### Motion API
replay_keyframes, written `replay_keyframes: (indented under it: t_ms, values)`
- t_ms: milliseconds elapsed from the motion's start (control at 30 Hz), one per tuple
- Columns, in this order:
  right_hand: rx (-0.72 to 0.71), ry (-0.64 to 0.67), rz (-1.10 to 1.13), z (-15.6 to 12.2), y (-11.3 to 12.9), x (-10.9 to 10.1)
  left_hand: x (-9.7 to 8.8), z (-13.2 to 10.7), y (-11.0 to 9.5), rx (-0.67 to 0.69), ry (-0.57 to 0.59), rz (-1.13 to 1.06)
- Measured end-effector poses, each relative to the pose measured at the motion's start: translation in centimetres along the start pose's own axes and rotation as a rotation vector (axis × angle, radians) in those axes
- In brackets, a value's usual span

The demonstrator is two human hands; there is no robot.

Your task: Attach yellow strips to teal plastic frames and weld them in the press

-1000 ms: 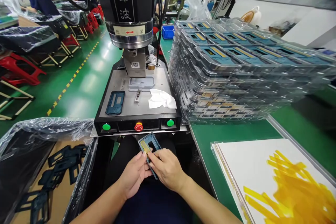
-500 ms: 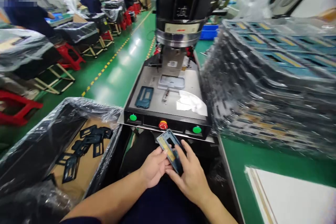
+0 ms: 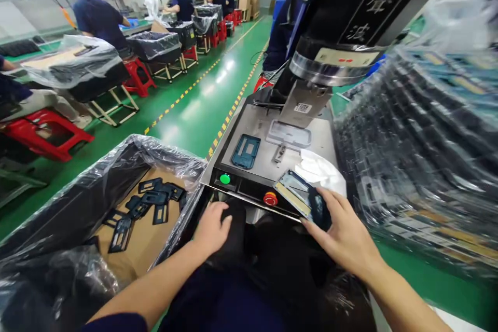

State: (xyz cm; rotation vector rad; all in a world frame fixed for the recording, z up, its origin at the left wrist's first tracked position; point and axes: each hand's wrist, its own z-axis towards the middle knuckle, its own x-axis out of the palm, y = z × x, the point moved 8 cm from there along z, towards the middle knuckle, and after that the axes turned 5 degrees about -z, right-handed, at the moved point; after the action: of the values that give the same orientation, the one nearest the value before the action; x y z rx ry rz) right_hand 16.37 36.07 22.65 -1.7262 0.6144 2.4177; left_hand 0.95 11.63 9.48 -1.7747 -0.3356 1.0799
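**Frame in right hand at front edge of the welding machine**

Landmark for all places: the welding machine [image 3: 272, 150], its flat steel plate and its black front panel with buttons.

Right hand [image 3: 344, 236]: fingers closed around the near end of a dark plastic frame [image 3: 298, 194] with a yellow strip along one long side. The frame is off the plate, held in the air just over the machine's front right corner, partly above the red button [image 3: 270, 198]. Its long axis runs from the hand up and to the left, so the free end points toward the middle of the plate. It is tilted, flat face toward the camera.

Left hand [image 3: 212, 228]: holds nothing. Fingers loosely curled, resting on the dark lap just below the machine's front edge, beneath the green button [image 3: 224, 179]. Not touching the frame; well apart from it.

On the plate: a blue frame [image 3: 246, 151] lies flat at the left side. The grey fixture [image 3: 288, 135] sits under the press head, behind and to the left of the held frame. A white cloth [image 3: 321, 171] lies at the right side, just behind the held frame.

Right hand is the nearer one to the fixture; the frame's free end already lies toward it.

Left of the machine: a plastic-lined box [image 3: 128, 202] with loose dark frames on cardboard. Right of the machine: stacked clear trays [image 3: 424, 150], blurred.
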Motion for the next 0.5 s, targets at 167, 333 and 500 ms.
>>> replay_keyframes:
  t_ms: [167,333,500]
  values:
    - [0.009,-0.013,-0.048,5.7,-2.9,-1.3,-5.0,2.1,6.8,-0.134,-0.135,0.287]
    - [0.113,0.087,-0.097,11.5,-5.5,-0.4,-5.2,3.2,11.9,-0.342,-0.023,0.399]
    - [0.212,0.215,-0.007,16.5,-7.3,1.5,-4.9,3.4,12.2,-0.401,0.033,0.456]
